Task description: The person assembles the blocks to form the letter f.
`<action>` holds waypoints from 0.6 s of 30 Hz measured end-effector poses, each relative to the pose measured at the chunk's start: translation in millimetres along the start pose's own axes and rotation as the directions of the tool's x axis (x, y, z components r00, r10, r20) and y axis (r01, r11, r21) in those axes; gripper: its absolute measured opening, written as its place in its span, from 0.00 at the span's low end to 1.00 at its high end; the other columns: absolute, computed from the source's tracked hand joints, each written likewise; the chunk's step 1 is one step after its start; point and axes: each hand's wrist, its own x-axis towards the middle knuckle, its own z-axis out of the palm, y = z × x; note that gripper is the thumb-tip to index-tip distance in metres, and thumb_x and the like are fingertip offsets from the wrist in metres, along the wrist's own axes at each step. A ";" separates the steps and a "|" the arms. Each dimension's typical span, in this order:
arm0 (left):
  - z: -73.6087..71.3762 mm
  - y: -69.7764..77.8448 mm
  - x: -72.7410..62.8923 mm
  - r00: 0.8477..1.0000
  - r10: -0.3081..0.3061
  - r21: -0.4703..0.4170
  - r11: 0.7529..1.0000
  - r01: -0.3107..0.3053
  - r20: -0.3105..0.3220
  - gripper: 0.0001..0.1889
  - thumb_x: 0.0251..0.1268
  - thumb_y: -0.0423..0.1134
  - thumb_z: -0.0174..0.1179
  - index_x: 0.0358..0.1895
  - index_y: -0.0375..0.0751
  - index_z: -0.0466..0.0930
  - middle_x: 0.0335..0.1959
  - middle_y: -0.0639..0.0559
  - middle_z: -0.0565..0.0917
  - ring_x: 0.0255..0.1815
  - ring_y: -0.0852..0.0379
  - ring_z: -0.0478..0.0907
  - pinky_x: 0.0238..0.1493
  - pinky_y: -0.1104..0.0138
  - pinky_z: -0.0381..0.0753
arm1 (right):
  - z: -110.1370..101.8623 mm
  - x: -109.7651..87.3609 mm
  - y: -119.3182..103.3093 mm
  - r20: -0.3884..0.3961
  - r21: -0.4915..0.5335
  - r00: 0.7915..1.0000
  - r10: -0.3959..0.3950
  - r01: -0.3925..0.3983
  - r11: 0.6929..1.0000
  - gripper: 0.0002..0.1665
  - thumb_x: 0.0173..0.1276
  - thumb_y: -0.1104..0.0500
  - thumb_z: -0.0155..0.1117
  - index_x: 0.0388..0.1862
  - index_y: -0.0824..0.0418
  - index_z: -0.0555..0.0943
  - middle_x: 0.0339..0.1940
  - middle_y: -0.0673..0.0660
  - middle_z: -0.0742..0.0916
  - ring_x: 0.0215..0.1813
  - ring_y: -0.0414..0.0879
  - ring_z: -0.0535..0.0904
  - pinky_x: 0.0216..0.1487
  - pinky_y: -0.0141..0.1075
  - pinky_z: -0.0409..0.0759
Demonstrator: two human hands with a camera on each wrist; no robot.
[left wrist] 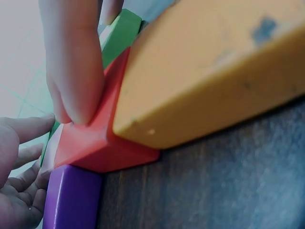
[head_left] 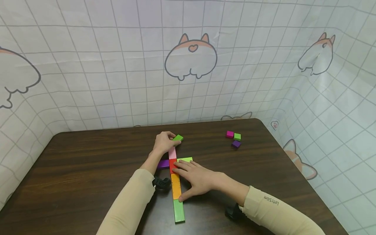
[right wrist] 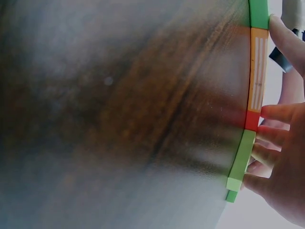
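Green, the small block at the far end of the row is where I put my attention: the left hand has it between thumb and finger, the grip narrow, the other fingers bent behind. From my end of the feed the block sits askew to the line, just at the far end of the pink block; I cannot tell whether the two touch. The right hand is spread wide and grasps nothing, its fingertips lying on the red block and the lime block, its thumb beside the joint of the orange block and the long green block. Purple block and lime stand out on either side of red, so the layout on the table makes a cross. I judge the step in hand to be fitting that small piece to the top while the right hand steadies the middle. What I think the move calls for next is turning it square to the pink end and easing it down without nudging the row. Well apart to the right wait a magenta block, a second green block and a dark purple block.
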 end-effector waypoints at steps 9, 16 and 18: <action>-0.9 1.2 -2.1 1.000 -0.004 0.007 1.000 0.004 -0.006 0.19 0.63 0.43 0.74 0.52 0.35 0.86 0.41 0.43 0.85 0.41 0.48 0.81 0.45 0.57 0.82 | 1.4 -0.3 2.2 0.003 0.002 1.000 -0.004 0.004 1.000 0.61 0.63 0.25 0.64 0.84 0.56 0.57 0.84 0.56 0.58 0.84 0.51 0.45 0.79 0.56 0.47; -0.4 0.5 -2.6 1.000 0.001 0.019 1.000 -0.001 -0.003 0.18 0.64 0.44 0.73 0.51 0.35 0.86 0.41 0.44 0.84 0.42 0.48 0.80 0.45 0.57 0.81 | 4.3 -1.2 4.0 0.000 -0.001 1.000 -0.003 0.003 1.000 0.62 0.63 0.25 0.64 0.84 0.56 0.57 0.85 0.56 0.57 0.84 0.50 0.44 0.79 0.56 0.46; 0.0 0.1 -3.0 1.000 0.003 0.020 1.000 -0.003 -0.002 0.18 0.64 0.44 0.73 0.51 0.36 0.86 0.41 0.44 0.84 0.41 0.48 0.80 0.45 0.57 0.80 | 5.1 -1.5 4.3 -0.002 -0.004 1.000 -0.003 0.003 1.000 0.62 0.63 0.24 0.64 0.84 0.56 0.57 0.85 0.56 0.57 0.84 0.50 0.44 0.79 0.56 0.46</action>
